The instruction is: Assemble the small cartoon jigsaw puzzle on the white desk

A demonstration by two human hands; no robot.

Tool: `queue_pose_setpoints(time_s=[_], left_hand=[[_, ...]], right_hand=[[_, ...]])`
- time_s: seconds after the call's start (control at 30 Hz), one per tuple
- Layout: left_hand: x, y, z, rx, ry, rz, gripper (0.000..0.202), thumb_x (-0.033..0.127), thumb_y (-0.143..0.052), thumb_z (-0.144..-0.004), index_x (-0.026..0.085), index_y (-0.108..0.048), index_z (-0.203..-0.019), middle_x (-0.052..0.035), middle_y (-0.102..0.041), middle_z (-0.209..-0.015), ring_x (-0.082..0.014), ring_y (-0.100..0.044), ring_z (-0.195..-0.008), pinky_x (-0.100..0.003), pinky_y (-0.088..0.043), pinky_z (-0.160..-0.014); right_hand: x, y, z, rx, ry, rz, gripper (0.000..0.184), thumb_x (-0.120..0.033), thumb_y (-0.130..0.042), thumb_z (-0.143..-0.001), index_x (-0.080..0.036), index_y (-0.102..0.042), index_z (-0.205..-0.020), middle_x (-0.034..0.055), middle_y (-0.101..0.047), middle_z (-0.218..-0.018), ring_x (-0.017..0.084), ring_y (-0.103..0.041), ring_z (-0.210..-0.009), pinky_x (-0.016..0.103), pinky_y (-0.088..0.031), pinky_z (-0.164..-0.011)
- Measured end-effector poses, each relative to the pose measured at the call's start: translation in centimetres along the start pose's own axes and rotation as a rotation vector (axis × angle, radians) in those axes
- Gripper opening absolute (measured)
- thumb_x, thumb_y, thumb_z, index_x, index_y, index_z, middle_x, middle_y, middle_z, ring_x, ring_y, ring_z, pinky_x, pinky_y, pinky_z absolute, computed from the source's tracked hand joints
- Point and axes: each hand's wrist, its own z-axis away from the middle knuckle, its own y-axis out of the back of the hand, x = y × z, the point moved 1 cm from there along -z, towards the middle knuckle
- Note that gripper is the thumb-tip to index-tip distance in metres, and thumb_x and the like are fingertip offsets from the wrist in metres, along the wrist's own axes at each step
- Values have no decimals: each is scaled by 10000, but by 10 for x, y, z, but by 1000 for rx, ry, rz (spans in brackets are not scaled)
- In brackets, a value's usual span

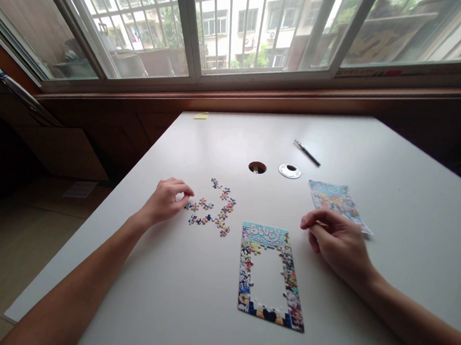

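Note:
My left hand (169, 198) is at the left edge of a loose group of jigsaw puzzle pieces (226, 209). Its thumb and forefinger are bent together in a pinch beside the nearest pieces; whether a piece is between the tips I cannot make out. To the right of the pieces lies a partly filled jigsaw puzzle (245, 280), its border and several inner pieces in place around a bare white middle. My right hand (338, 245) hovers right of the puzzle, fingers curled and thumb against the forefinger, with nothing visible in it. Behind it, a printed picture sheet (328, 193) is partly covered.
The white table (156, 305) has a round cable hole (257, 167) and, beside it, a silvery ring-shaped cover (289, 171). A black pen (307, 152) lies farther back. A yellow sticky note (201, 115) is at the far edge, below a barred window (261, 31).

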Motion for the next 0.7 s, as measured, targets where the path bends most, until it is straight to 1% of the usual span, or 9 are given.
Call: queue_pose_setpoints(time_s=[0.7], left_hand=[[-1,-1,0,-16,-6,3,181,157,-562,-865,250,-717,-875,10,-725,-914,-183,-625,-892,-339,-438,-876]], right_hand=[[0,0,0,-15,-11,0,116,-118,-528,-779,-203,-592,-734,-18,-588,-689,62,-475,-389,206,-329,-371]])
